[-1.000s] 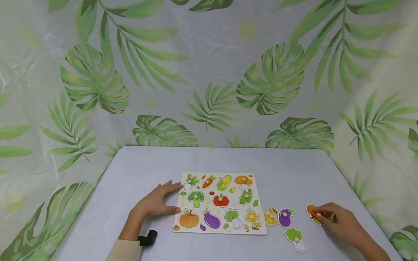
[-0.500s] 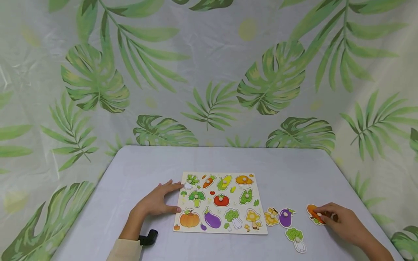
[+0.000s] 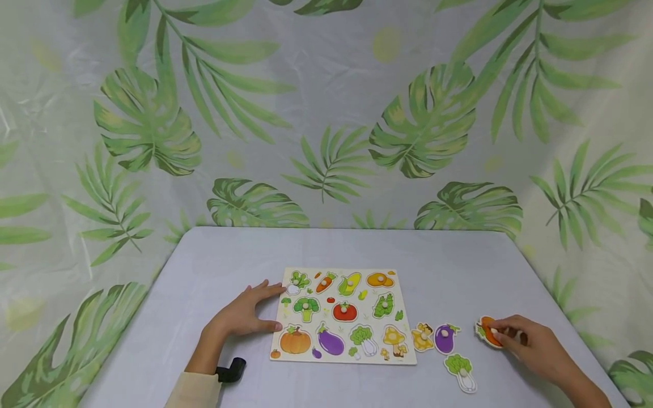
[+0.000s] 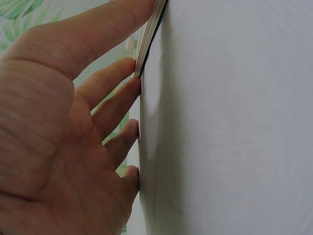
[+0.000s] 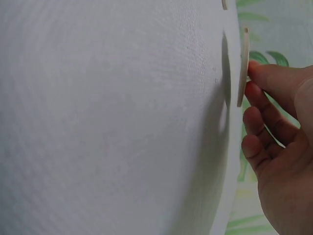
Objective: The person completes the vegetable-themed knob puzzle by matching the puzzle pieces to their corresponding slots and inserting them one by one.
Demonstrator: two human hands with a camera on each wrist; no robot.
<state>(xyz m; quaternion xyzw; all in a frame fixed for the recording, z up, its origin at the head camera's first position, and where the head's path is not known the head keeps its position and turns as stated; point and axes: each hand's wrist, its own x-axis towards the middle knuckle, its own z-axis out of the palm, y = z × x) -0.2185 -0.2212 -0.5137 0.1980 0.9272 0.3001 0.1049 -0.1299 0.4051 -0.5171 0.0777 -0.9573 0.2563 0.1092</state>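
Observation:
My right hand (image 3: pixel 528 340) pinches the small knob of an orange pumpkin puzzle piece (image 3: pixel 488 333), whose green stem end points left. In the right wrist view the piece (image 5: pixel 243 68) shows edge-on, lifted off the table, between thumb and index fingertips. My left hand (image 3: pixel 247 313) is spread at the left edge of a wooden vegetable puzzle board (image 3: pixel 336 358), with thumb and fingertips touching it. The left wrist view shows the left hand (image 4: pixel 73 132) from the palm side against the board's edge (image 4: pixel 145 44). Several knobbed pieces sit in the board; the bottom row has pictures without knobs.
Right of the board lie a mushroom piece (image 3: pixel 423 338), an eggplant piece (image 3: pixel 445 338) and a cabbage piece (image 3: pixel 461 373). A black device (image 3: pixel 232 370) is at the left wrist. A leaf-patterned curtain (image 3: pixel 326 113) surrounds the white table (image 3: pixel 234 249).
The pumpkin piece has turned in my right fingers, its stem end swinging from the bottom to the left, and has shifted slightly left. My left hand has stayed at the board.

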